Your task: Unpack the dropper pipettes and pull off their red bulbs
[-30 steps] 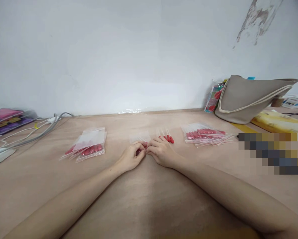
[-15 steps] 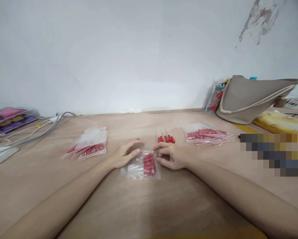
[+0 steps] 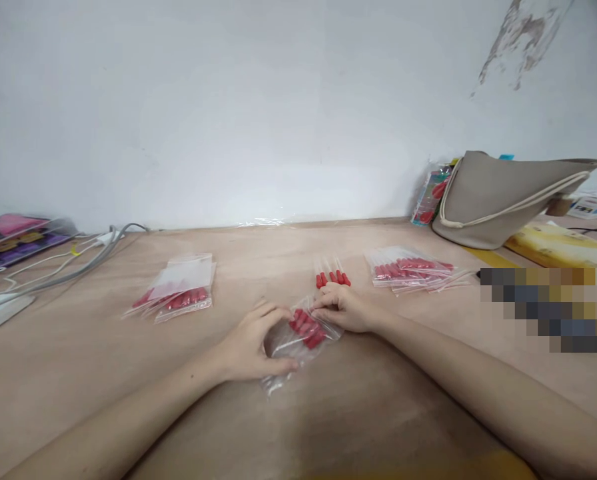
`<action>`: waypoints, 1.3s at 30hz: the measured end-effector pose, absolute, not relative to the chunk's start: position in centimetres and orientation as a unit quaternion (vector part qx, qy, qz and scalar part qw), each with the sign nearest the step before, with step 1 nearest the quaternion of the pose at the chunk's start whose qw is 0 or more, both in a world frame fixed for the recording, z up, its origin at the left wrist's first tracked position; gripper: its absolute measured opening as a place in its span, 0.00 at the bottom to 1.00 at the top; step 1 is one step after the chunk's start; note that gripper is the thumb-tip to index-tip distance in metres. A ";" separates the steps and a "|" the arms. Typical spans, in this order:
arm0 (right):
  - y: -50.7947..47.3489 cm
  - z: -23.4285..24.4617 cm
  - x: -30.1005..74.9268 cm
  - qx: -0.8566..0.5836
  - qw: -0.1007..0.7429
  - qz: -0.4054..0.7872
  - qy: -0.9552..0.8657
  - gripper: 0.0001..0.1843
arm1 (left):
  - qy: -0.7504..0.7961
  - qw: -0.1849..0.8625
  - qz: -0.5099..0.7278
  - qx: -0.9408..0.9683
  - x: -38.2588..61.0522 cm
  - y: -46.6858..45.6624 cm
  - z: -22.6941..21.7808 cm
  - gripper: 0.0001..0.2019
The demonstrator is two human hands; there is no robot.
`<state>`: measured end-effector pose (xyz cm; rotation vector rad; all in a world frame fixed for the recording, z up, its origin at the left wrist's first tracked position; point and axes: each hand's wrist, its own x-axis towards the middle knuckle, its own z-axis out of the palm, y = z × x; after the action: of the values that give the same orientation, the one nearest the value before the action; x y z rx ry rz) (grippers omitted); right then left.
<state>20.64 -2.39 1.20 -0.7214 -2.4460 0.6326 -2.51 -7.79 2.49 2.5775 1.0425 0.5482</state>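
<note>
- My left hand (image 3: 251,343) curls around the near end of a small clear plastic zip bag of red-capped tubes (image 3: 304,331), thumb and fingers closed on it.
- My right hand (image 3: 346,310) pinches the bag's far corner with bent fingertips.
- The bag sits between both hands, low over the pale wooden table (image 3: 298,420).
- A few loose red-capped clear tubes (image 3: 332,278) lie just beyond my right hand.
- Filled bags are piled on the right (image 3: 408,272) and on the left (image 3: 176,291).
- A grey fabric tote (image 3: 498,197) stands by the wall.
</note>
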 end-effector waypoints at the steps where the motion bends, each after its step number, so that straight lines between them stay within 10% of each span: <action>1: -2.3 1.2 20.7 -0.261 0.248 0.255 -0.898 0.11 | 0.365 0.148 0.191 0.899 -2.6 -7.5 2.5 0.23; 21: -3.0 0.2 19.0 -0.373 0.328 0.597 -0.630 0.28 | 0.376 0.320 0.271 0.826 -3.2 -5.7 1.1 0.24; 31: -3.1 1.6 20.4 -0.319 0.212 0.368 -0.847 0.21 | 0.388 0.250 0.251 0.851 -3.6 -5.3 0.7 0.22; 39: -2.9 1.5 20.4 -0.304 0.225 0.462 -0.802 0.17 | 0.397 0.252 0.245 0.848 -3.4 -5.4 1.0 0.17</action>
<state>20.43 -2.88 1.47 -0.8400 -2.2132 1.2747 -3.42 -5.42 0.97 2.3064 1.0790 0.6675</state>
